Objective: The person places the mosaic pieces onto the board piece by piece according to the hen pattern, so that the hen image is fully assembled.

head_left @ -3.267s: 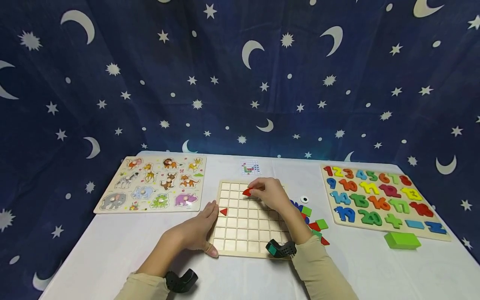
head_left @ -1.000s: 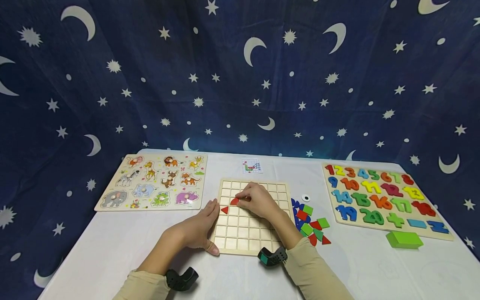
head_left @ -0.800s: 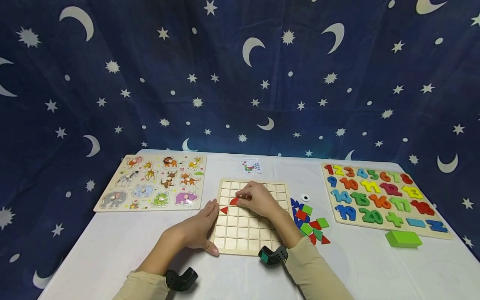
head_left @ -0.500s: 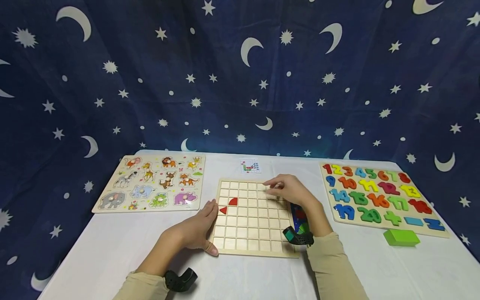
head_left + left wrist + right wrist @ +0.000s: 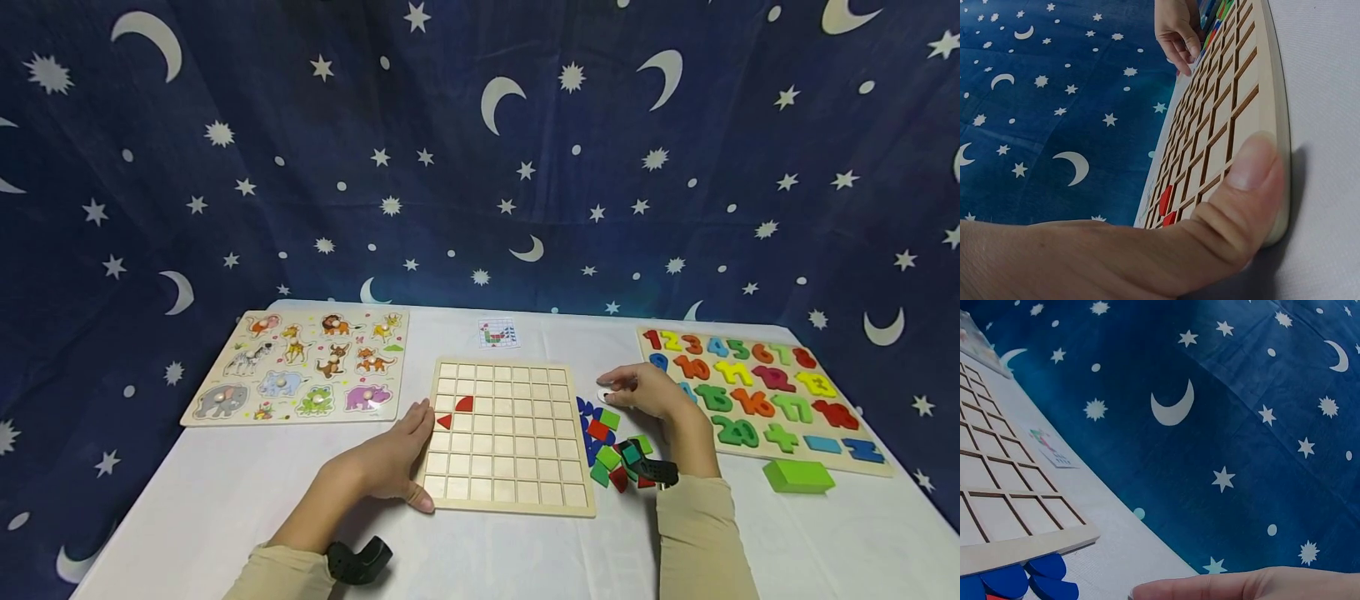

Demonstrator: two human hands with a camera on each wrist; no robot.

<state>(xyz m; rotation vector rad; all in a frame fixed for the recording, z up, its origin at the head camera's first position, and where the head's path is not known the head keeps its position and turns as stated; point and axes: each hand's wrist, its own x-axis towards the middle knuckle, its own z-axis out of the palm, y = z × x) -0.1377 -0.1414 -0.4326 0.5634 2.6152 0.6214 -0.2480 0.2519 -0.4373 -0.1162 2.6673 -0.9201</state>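
Grid board [image 5: 510, 437] sits between animal puzzle [image 5: 300, 367] and number puzzle [image 5: 757, 392].

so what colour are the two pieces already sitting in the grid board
Both pieces in the grid board are red; the head view shows them best.

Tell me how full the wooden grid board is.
Nearly empty. The wooden grid board holds only two pieces, a red triangle and a red quarter-circle, near its left edge; every other cell is bare.

My left thumb rests on the grid board [image 5: 510, 433], pale matt wood, smooth. Right of it, painted wooden pieces [image 5: 611, 446] look satiny. Under it, white cloth [image 5: 225, 492] covers the bench, finely woven.
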